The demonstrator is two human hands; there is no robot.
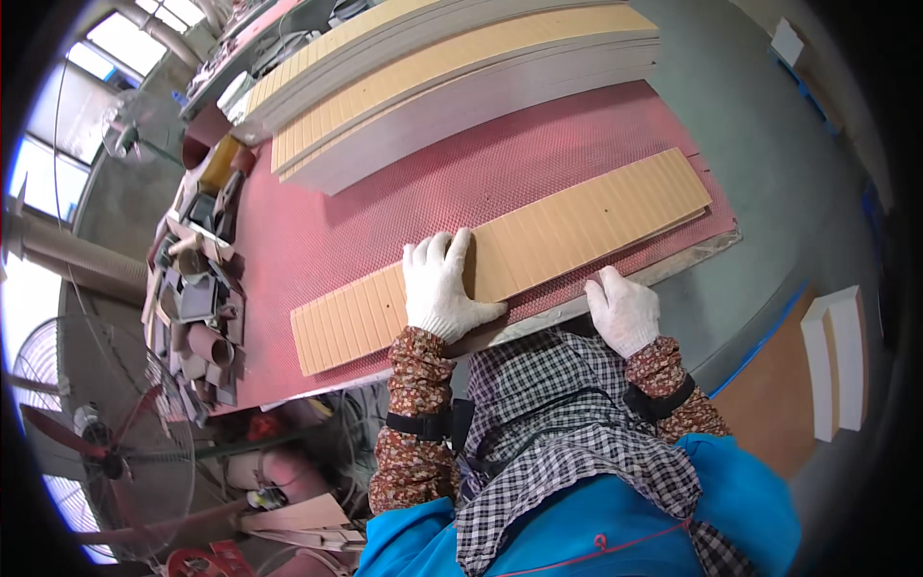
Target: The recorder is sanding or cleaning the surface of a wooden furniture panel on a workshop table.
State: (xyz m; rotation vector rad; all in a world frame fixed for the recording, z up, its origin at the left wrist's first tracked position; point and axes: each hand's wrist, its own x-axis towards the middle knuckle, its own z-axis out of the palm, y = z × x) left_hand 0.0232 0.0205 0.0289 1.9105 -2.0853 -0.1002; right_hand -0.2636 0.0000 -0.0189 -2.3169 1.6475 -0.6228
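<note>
A long, narrow wood-coloured board (pixel 558 233) with grooves across its face lies aslant on the red table mat. A second layer shows under its right end. My left hand (pixel 437 288), in a white knit glove, spans the board left of its middle. Its fingertips reach the far edge and its thumb stretches out along the near side. Off the board's near edge, by the table's front rim, is my gloved right hand (pixel 625 313). Its fingers are curled in, and whatever they may hold is hidden.
Tall stacks of similar boards (pixel 461 87) stand at the table's (pixel 264 245) far side. Scrap pieces and rolls (pixel 197 298) crowd its left edge. A large fan (pixel 106 442) stands lower left. White-edged pieces (pixel 835 361) rest on a brown panel (pixel 769 394) at right.
</note>
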